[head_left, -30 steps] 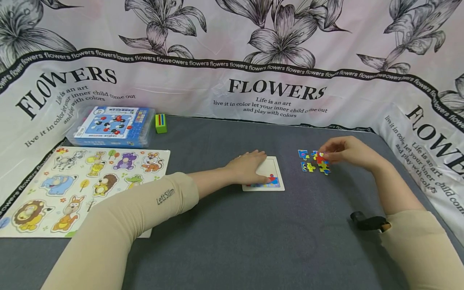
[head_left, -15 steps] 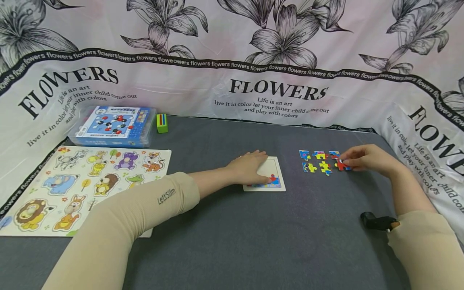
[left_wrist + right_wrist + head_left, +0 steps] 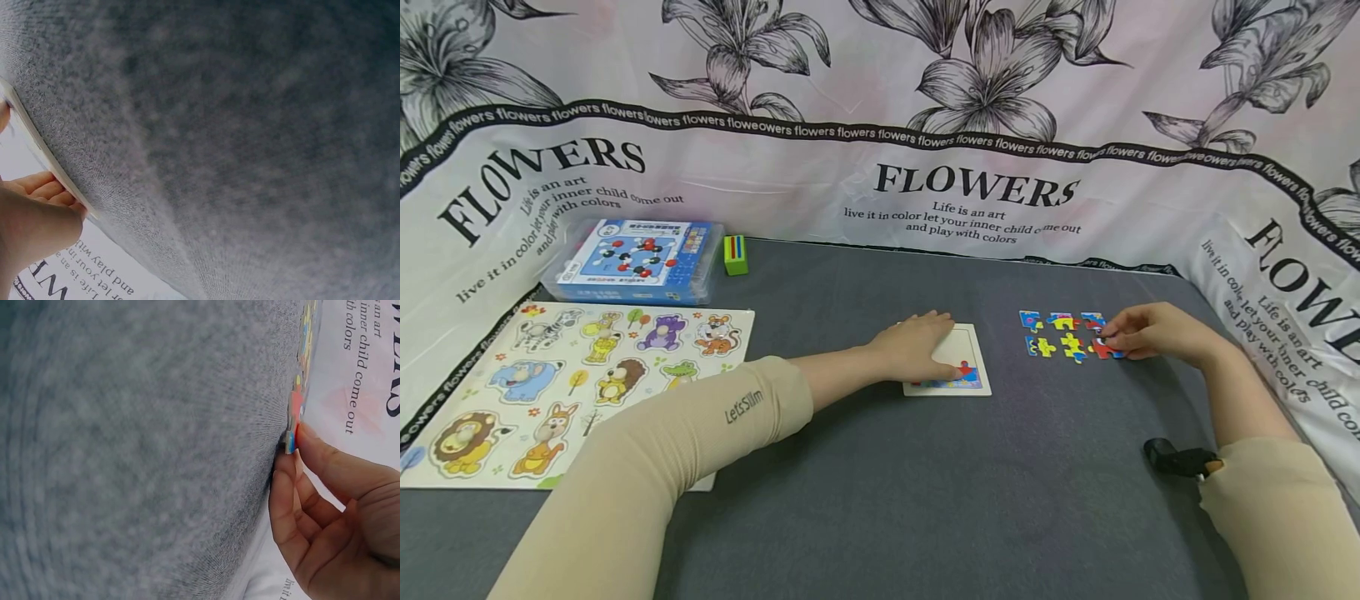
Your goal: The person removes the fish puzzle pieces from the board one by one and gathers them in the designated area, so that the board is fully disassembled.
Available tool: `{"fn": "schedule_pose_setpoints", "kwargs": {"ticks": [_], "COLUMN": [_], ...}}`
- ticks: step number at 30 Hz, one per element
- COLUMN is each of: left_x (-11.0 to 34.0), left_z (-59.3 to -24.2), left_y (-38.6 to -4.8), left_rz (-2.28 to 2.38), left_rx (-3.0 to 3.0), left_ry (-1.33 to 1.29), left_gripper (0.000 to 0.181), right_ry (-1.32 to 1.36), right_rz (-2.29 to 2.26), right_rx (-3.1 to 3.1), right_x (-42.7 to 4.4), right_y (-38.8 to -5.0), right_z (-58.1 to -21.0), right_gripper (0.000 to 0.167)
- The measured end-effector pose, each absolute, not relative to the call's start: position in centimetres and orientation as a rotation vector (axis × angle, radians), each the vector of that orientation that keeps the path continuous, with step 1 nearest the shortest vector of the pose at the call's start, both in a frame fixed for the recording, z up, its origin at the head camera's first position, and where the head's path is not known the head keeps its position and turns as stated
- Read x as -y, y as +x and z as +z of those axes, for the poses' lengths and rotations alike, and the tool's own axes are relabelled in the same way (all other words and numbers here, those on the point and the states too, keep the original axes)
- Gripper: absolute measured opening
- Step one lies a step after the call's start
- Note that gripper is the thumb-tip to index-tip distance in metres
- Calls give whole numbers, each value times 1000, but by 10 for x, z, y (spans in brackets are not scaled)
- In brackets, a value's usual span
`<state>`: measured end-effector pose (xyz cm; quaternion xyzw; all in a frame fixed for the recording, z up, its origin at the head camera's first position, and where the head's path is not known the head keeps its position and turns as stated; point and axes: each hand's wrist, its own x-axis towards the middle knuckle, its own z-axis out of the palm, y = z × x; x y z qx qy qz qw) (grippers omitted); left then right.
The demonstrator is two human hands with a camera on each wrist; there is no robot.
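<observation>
My left hand (image 3: 910,346) rests across a small white-framed puzzle board (image 3: 967,342), thumb toward its near side and fingers over the far part. Assembled blue and red pieces (image 3: 967,377) show by the thumb; the hand hides the rest. In the left wrist view, the fingers (image 3: 47,187) lie at the edge of the board (image 3: 44,147). My right hand (image 3: 1157,332) pinches a red and blue jigsaw piece (image 3: 1102,348) between thumb and finger, at the right end of two rows of loose pieces (image 3: 1072,343). The right wrist view shows this piece (image 3: 290,441) close to the cloth.
An animal puzzle board (image 3: 576,379) lies at the left, partly under the left sleeve. Behind it are a clear-lidded blue box (image 3: 632,262) and a green block with coloured stripes (image 3: 735,255). A flower-printed curtain (image 3: 970,200) borders the grey table (image 3: 925,500).
My right hand has carried the red jigsaw piece rightward from over the loose pieces, then lowered it to the end of the near row. The left hand stays on the board.
</observation>
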<state>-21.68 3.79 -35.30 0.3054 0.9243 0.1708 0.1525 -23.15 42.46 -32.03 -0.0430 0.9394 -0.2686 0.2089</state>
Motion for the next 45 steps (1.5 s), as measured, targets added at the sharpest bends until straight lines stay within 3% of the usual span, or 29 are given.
{"fn": "schedule_pose_setpoints", "kwargs": {"ticks": [16,27,37,45], "left_x": [-36,-22,9,20], "left_z": [-351,-343,-340,-348], "left_y": [-223,-230,-232,-230], "left_rz": [500,507,610,652], "left_rx": [-2597,-2483,-2413,-2380], "left_ry": [956,1107,995,1009], "left_gripper": [81,89,103,108], "right_ry": [-107,-275,-433,-557], "right_rz": [-685,-727,-771,-828], "right_rx": [-2848,-2824,-2754,-2671], "right_x": [-407,-329,-262,-228], "right_y": [-228,-220,-213,-207], "right_z": [-309,-297,-299,-303], "right_gripper": [37,28,18,18]}}
